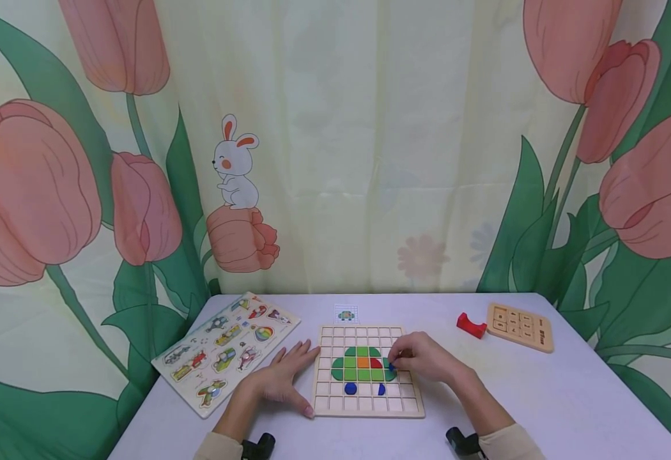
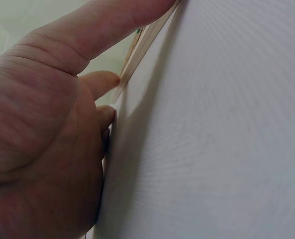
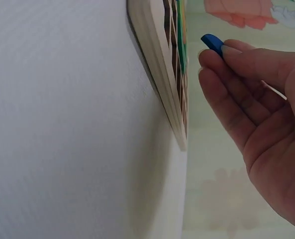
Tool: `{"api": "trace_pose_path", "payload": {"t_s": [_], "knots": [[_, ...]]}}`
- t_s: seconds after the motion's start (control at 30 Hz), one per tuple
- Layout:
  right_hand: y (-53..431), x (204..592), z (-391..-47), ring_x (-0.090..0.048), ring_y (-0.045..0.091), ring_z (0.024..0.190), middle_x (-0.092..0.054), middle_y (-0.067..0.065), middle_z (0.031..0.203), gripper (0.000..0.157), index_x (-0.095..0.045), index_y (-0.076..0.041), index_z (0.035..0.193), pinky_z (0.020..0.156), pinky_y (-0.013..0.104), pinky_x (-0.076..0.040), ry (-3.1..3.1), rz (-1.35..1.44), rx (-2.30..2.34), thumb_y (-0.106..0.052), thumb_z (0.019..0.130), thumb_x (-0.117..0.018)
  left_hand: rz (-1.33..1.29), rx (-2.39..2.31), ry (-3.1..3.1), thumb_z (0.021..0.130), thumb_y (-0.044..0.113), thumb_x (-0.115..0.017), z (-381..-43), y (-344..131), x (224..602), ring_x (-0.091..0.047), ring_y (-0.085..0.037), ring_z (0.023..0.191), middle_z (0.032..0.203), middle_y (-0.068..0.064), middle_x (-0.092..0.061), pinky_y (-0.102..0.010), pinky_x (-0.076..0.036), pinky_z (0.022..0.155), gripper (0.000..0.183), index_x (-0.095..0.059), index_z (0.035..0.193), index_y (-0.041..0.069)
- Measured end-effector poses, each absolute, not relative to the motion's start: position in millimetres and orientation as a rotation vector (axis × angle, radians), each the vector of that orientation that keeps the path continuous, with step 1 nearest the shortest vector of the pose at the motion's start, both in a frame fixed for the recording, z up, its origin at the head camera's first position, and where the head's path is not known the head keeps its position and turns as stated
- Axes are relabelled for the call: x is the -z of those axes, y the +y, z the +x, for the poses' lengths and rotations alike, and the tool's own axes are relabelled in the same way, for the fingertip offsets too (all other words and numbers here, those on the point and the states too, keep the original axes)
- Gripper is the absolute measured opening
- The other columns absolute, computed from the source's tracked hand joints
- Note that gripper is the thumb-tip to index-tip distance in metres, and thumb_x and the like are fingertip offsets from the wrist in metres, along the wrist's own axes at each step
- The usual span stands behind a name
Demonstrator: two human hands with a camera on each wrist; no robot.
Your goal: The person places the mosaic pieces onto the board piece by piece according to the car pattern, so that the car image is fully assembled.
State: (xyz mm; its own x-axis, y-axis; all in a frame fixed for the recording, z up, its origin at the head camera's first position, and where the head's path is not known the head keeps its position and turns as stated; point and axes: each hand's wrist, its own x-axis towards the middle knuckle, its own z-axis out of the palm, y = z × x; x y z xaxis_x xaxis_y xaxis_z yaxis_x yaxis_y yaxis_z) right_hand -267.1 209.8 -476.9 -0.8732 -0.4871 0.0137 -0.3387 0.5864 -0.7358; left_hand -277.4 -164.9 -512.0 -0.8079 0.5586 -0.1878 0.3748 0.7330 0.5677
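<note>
A square wooden grid board (image 1: 335, 409) lies on the table, with a pattern of green, orange and red pieces set in its middle cells. Below the pattern are a round blue shape (image 1: 350, 388) and a blue half-round piece (image 1: 381, 389). My left hand (image 1: 278, 377) is spread along the board's left side, thumb and fingertips at its edge. Over the right end of the pattern, my right hand (image 1: 430, 358) pinches a small blue half-round piece (image 3: 213, 43) between thumb and fingers. In the right wrist view this piece is raised off the board.
Behind the board lies a small card (image 1: 346, 314) printed with a similar pattern on a grid. A picture puzzle board (image 1: 226, 348) is angled at the left. At the right are a red arched block (image 1: 471, 326) and a wooden board with square tiles (image 1: 521, 327).
</note>
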Motion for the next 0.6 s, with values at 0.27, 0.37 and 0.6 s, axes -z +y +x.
{"api": "trace_pose_path", "payload": {"t_s": [0.27,0.37,0.6], "knots": [[199,478,-265,-0.064,0.019,0.103,-0.075,-0.005,0.104,0.011,-0.081,-0.016,0.102,0.090,0.032,-0.063,2.599,-0.696,1.161,-0.009,0.094,-0.075,0.724,-0.743,2.592,0.063,0.063,-0.091,-278,-165,512,-0.003,-0.034,0.164,0.176,-0.011,-0.011,-0.064,0.001,0.130,0.130,-0.023,0.167,0.025],[194,479,-264,-0.065,0.018,0.102,-0.076,-0.005,0.104,0.011,-0.082,-0.016,0.102,0.090,0.031,-0.063,2.594,-0.716,1.170,-0.010,0.094,-0.075,0.720,-0.750,2.590,0.063,0.063,-0.092,-278,-165,512,-0.003,-0.034,0.164,0.176,-0.011,-0.011,-0.063,0.002,0.130,0.130,-0.023,0.167,0.025],[185,479,-261,-0.064,0.015,0.097,-0.076,-0.007,0.101,0.009,-0.082,-0.017,0.098,0.085,0.021,-0.059,2.585,-0.785,1.157,-0.011,0.094,-0.077,0.715,-0.747,2.592,0.063,0.063,-0.092,-278,-165,514,-0.003,-0.034,0.164,0.176,-0.010,-0.011,-0.063,0.001,0.130,0.130,-0.023,0.167,0.026]]}}
